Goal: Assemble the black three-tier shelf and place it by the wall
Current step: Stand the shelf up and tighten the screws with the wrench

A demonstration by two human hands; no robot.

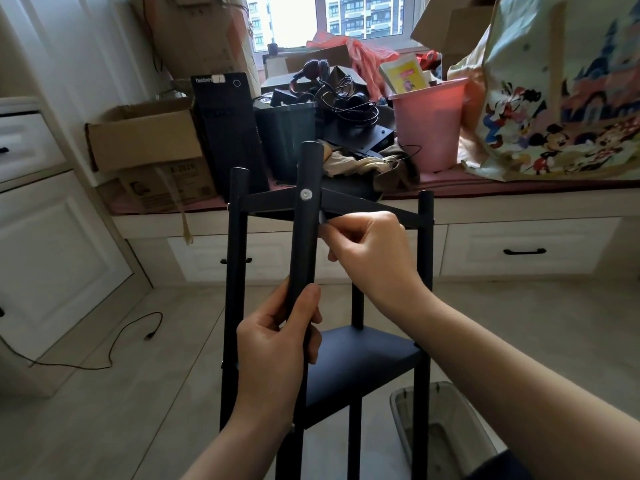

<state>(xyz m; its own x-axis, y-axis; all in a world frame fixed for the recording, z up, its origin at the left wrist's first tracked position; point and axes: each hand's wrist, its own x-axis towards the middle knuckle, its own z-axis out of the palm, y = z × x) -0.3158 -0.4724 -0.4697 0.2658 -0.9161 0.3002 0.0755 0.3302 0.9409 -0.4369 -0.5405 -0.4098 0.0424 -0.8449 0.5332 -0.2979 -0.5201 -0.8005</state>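
Left hand [277, 344] grips black shelf [363, 362] post; right hand [367, 251] pinches small tool.

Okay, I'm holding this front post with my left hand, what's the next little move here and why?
Probably keep your left hand steadying the front post while your right hand works the small dark piece it pinches at the joint under the top tier. The silver screw head already sits in the post there, so that corner looks like the one being fastened.

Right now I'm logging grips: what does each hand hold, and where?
Left hand grips the near shelf post mid-length; right hand pinches something small beside it, unidentifiable.
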